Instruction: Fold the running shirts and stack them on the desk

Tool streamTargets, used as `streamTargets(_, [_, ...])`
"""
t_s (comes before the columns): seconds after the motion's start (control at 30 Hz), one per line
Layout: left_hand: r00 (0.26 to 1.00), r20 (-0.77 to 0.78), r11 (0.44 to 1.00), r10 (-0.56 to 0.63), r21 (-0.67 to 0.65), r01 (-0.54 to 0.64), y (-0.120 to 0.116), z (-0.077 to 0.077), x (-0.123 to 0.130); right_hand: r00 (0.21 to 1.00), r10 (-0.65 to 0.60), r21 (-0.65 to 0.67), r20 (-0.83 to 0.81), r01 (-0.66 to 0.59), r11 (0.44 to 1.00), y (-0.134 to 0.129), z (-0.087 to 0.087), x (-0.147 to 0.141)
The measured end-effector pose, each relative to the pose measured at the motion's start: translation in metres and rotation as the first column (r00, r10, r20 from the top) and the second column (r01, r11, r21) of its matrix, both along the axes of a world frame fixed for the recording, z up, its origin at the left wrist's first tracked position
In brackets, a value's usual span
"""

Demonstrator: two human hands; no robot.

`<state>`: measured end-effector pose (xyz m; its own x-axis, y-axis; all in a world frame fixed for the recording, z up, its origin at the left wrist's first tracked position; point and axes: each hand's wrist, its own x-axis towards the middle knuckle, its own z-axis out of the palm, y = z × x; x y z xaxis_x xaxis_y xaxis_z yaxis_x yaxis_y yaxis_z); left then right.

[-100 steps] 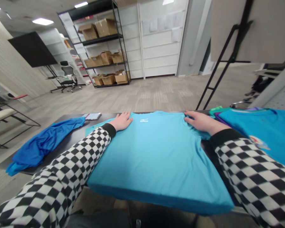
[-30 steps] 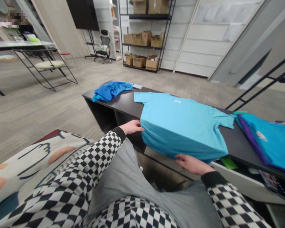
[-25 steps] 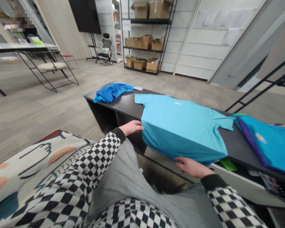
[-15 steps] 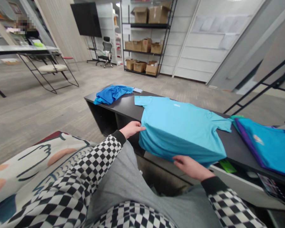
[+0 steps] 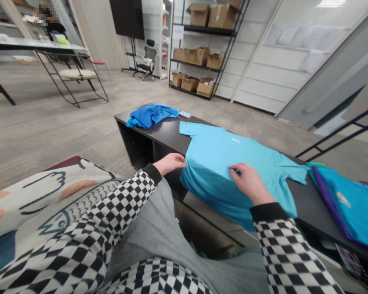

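Note:
A light blue T-shirt [image 5: 230, 151] lies spread over a dark low cabinet [image 5: 171, 130], its small white print facing up and its lower part hanging over the near edge. At its left side edge, my left hand [image 5: 171, 164] has the fingertips closed on the fabric. My right hand [image 5: 250, 181] is over the middle of the shirt, fingers bent, with a small gap between thumb and forefinger and nothing seen in them. Whether it touches the fabric is unclear.
A crumpled blue garment [image 5: 151, 115] and a phone-like slab [image 5: 185, 114] lie at the cabinet's far left end. Folded shirts [image 5: 355, 204] are stacked on the right. A patterned cushion [image 5: 64, 192] is beside my left arm. Shelves with cardboard boxes [image 5: 190, 83] stand behind.
My right hand has moved up from the shirt's hanging hem to above its middle. The front of the shirt hangs lower. My left hand stays at the left edge. The view has shifted slightly.

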<state>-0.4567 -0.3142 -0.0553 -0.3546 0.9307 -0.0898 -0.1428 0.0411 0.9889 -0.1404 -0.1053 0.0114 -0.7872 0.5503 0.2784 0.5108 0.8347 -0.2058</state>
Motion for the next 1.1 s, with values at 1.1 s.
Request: streamTargets(1.1, [0.925, -0.340, 0.976, 0.171, -0.069, -0.206, -0.008, -0.014, -0.020, 0.995, -0.091, 0.031, 0.051, 0.090, 0.995, -0.006, -0.004, -0.003])
